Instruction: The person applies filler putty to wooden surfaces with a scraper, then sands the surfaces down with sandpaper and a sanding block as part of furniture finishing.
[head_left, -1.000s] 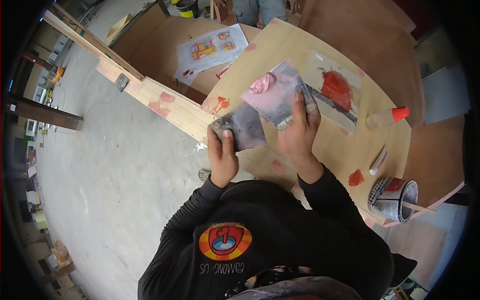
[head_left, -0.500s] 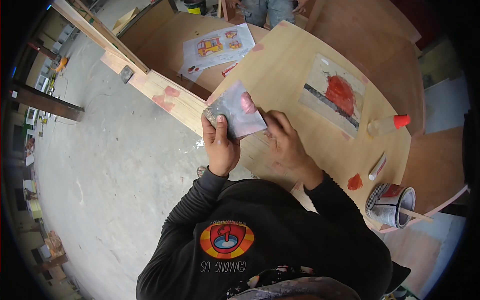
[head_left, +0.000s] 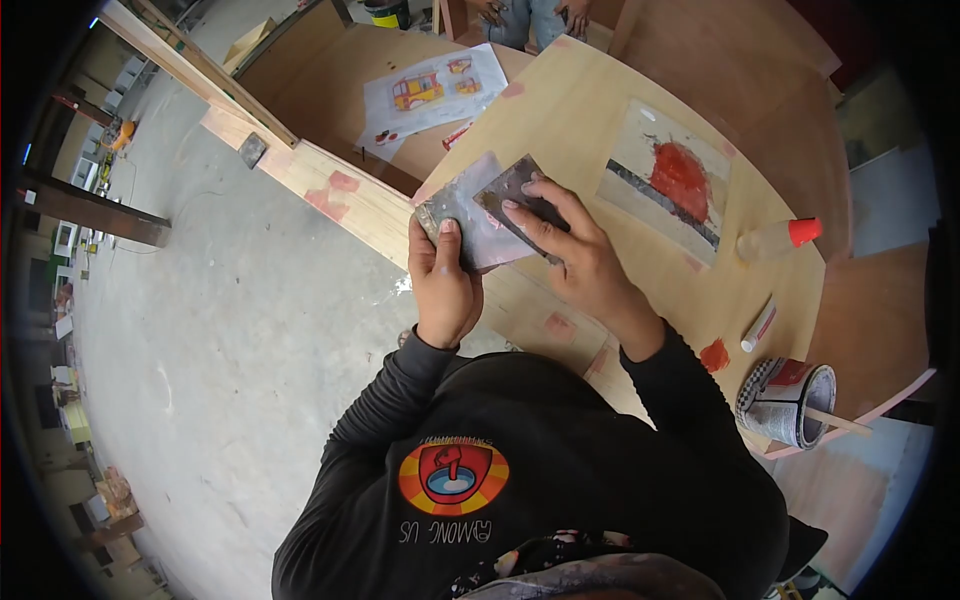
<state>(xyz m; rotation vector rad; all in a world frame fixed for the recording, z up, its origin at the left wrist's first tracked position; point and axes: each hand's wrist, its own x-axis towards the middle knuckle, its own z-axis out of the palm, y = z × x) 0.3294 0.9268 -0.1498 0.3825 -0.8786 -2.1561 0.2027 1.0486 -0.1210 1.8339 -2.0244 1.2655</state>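
My left hand (head_left: 446,295) grips a flat grey plate (head_left: 462,192) by its lower left edge, thumb on top. In my right hand (head_left: 595,268) is a dark, stained flat scraper (head_left: 512,182), with fingers spread over its upper face. The scraper lies over the right part of the plate and seems to touch it. A little pink putty (head_left: 494,222) shows beside the scraper's edge; whatever lies beneath the scraper is hidden. Both hands are above the edge of a curved pale wooden panel (head_left: 570,110).
On the panel lie a board (head_left: 640,135) with red paste (head_left: 682,178), a red-capped bottle (head_left: 770,243), a tube (head_left: 758,326) and a can (head_left: 785,400) with a stick. Printed drawings (head_left: 440,90) lie beyond. A person's hands (head_left: 575,15) show at the top.
The scraper has swung up from beside the plate to lie over its right part. The pink lump there is now mostly covered or spread. My left hand has barely moved.
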